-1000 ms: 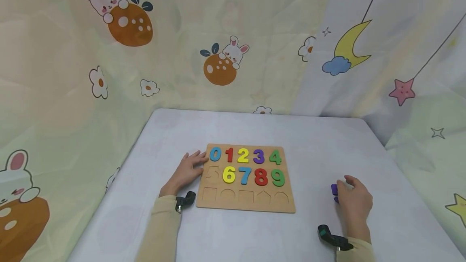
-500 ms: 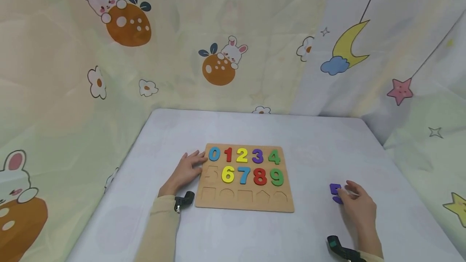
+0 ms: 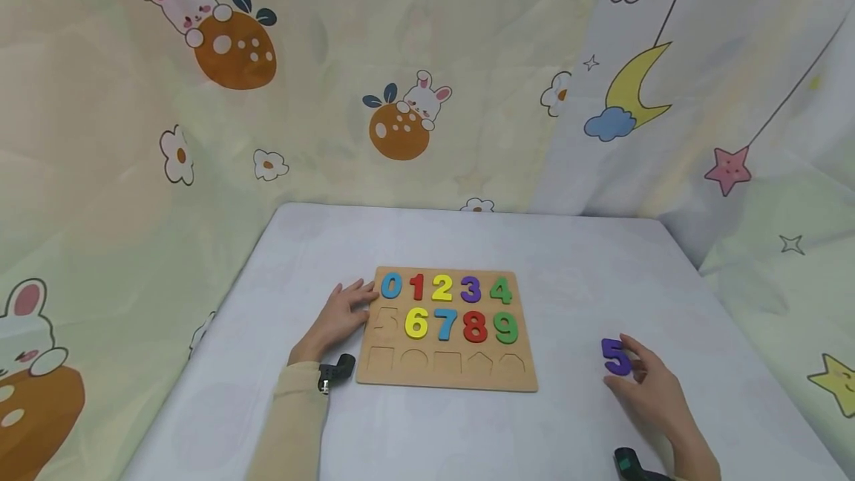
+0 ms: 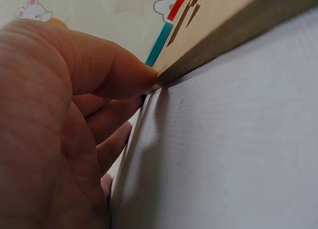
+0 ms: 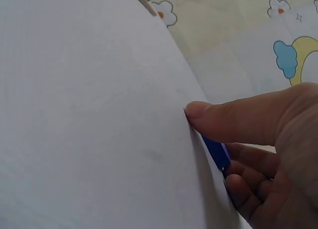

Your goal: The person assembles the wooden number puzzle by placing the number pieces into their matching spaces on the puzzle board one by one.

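My left hand rests beside the left edge of a wooden number puzzle board, fingers extended and tips at its upper left corner. The left wrist view shows the thumb against the board's side. Coloured numbers sit on the board in two rows, among them a blue 0 and a yellow 6. A recess shaped like a 5 has no piece in it. At the right, my right hand holds a purple number 5 between thumb and fingers, low over the table.
The board's front row has several outlined recesses without pieces. White cloth covers the table. A printed curtain with rabbits, flowers and a moon hangs behind it. A black wrist camera sits on the left sleeve.
My right fingers have shifted from over the purple 5 to its edges, leaving its face showing, upright. The right wrist moved toward the lower right. My left hand has stayed at the board.
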